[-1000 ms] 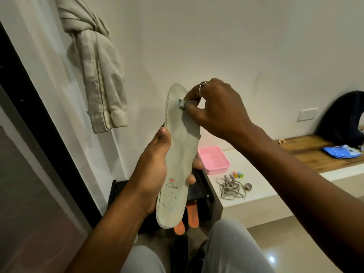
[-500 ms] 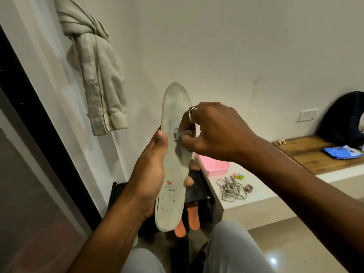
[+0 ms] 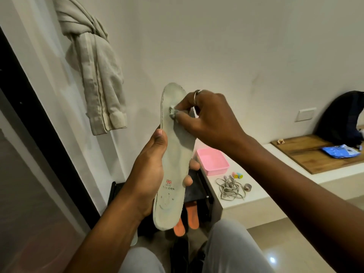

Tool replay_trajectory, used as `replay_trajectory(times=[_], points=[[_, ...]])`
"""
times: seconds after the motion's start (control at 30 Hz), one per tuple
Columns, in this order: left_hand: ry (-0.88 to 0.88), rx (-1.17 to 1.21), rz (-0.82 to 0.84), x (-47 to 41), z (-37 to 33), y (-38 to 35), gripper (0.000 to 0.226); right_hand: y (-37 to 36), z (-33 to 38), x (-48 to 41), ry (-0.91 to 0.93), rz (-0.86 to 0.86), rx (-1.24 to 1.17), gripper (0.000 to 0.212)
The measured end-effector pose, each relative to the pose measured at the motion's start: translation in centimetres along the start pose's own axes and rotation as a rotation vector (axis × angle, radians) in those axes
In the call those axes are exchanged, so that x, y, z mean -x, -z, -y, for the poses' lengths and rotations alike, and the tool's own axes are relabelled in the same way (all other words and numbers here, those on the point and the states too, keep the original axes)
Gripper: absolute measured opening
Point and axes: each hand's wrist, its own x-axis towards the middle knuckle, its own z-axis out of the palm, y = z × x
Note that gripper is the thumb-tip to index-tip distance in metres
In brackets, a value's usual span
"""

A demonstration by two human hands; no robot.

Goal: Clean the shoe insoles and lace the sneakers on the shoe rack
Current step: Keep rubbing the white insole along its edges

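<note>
White wall fills the background, with a beige garment (image 3: 94, 75) knotted and hanging at the upper left beside a dark door frame.

Moving rightward, the left hand (image 3: 149, 174) is closed around the pale grey insole (image 3: 173, 164), thumb along its near edge and fingertips wrapped round the far edge at mid-length, so the insole stands nearly upright with its heel low and its toe up. The right hand (image 3: 208, 117) is pinched shut on a small crumpled grey wipe (image 3: 173, 112), pressing it against the insole's upper face near the toe.

To wipe well, I judge the left grip should stay firm at the waist of the insole so the thin toe end does not flex away under pressure; strokes running lengthwise toward the heel would cover the surface evenly, and the wad looks soiled enough that refolding it to a cleaner side would help. The printed heel area looks marked and probably needs passes too.

Behind the insole sits a dark shoe rack (image 3: 204, 194), with two orange insoles (image 3: 190, 215) showing below. Further right, on a white ledge (image 3: 256, 196), lie a pink tub (image 3: 212, 161) and a tangle of grey shoelaces (image 3: 230, 188), not yet threaded.
</note>
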Motion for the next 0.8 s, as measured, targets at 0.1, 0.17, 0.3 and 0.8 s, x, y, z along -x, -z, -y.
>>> replay_trajectory(times=[0.1,0.17,0.3,0.8], points=[[0.004,-0.051,0.036,0.1,0.0,-0.3,0.065,0.0,-0.8,-1.4,-0.044,-0.144,0.029,0.013],[-0.002,-0.039,0.030,0.1,0.0,-0.3,0.065,-0.2,-0.2,-1.0,-0.011,-0.099,-0.049,0.009],[-0.018,0.017,-0.016,0.0,0.0,0.0,0.063,0.3,1.0,0.8,0.084,0.097,-0.180,0.005],[-0.027,-0.030,0.009,0.0,0.0,-0.6,0.065,1.4,-1.0,-0.6,0.068,-0.092,0.245,0.015]])
